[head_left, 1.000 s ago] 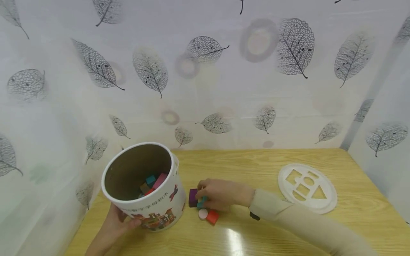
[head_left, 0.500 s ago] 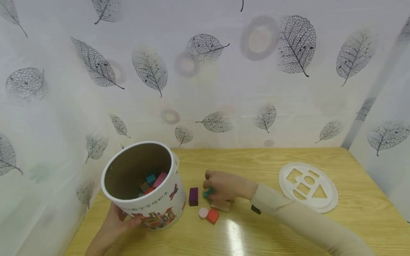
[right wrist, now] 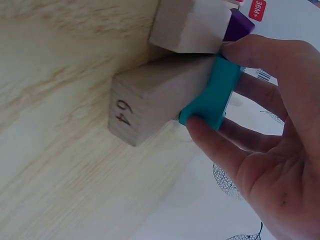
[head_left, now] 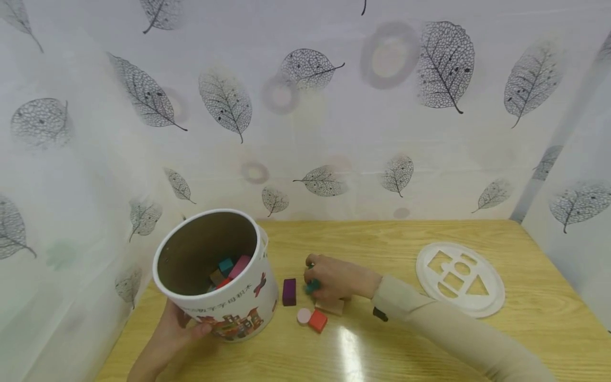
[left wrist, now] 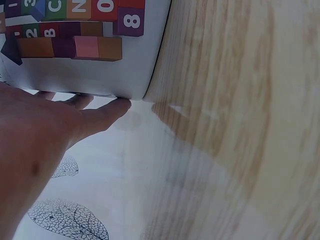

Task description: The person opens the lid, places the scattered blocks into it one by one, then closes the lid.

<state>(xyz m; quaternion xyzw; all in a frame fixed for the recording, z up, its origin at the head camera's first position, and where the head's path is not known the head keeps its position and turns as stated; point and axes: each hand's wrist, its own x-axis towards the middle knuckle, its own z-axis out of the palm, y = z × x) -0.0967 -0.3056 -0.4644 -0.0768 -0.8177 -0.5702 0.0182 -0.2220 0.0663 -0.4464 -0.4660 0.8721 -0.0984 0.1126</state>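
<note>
My left hand (head_left: 172, 331) holds the white printed bucket (head_left: 234, 318) low on its left side, thumb along the front; the other fingers are partly hidden behind it. In the left wrist view the fingertips lie against the bucket wall (left wrist: 90, 75). My right hand (head_left: 336, 277) pinches a teal arch-shaped block (right wrist: 217, 92) between thumb and fingers. Its curved side faces a plain wooden block (right wrist: 160, 95) marked 64. A second wooden block (right wrist: 192, 25) stands close by. Left of the right hand is a purple block (head_left: 289, 292).
A pink round block (head_left: 303, 317) and a red block (head_left: 317, 321) lie in front of the right hand. Several coloured blocks (head_left: 226, 266) are inside the bucket. The white lid (head_left: 494, 302) with shaped holes lies at the right. A leaf-patterned curtain (head_left: 353, 132) hangs behind the table (head_left: 391, 355).
The right hand has shifted right and slightly back, carrying the teal block away from the purple block to the wooden block, which has come into view. The left hand and bucket stay put.
</note>
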